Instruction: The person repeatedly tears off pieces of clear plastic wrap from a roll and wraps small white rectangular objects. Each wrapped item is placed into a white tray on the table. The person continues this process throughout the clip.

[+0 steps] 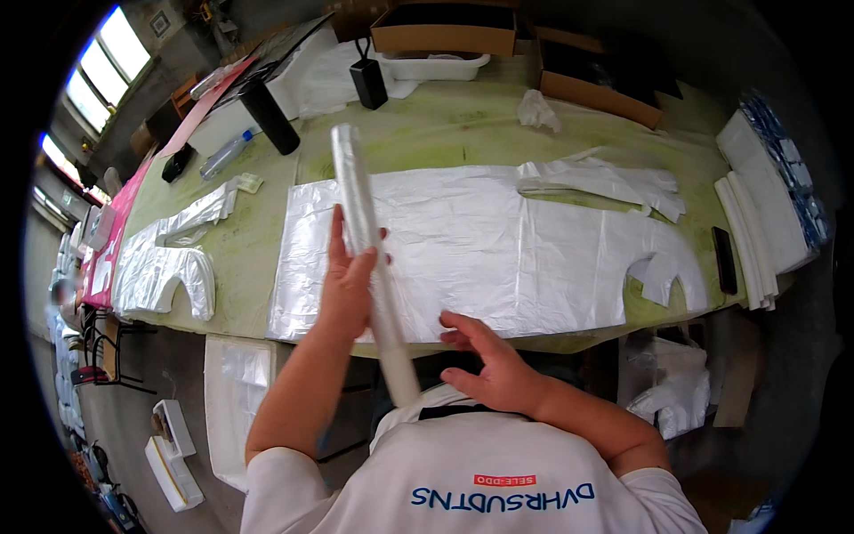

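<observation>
My left hand (345, 289) is wrapped round a long, thin roll of shiny whitish plastic film (356, 191). The roll stands at a slant, its upper end over the table and its lower end close to my shirt. My right hand (498, 367) is held to the right of the roll's lower part, apart from it, with fingers spread and nothing in them. Under the roll, a large flat white plastic gown (471, 258) lies on the table, a sleeve-like strip at its far right and a curved cut-out at its near right. Another white plastic piece (165, 267) lies at the left.
A green-covered table (445, 133) carries a black cylinder (269, 116), a plastic bottle (226, 156), a black box-shaped device (367, 82), cardboard boxes (592, 89) and a crumpled plastic scrap (538, 110). A phone (724, 260) lies beside white rolls (750, 240) at the right. Below, an open box holds white plastic (672, 387).
</observation>
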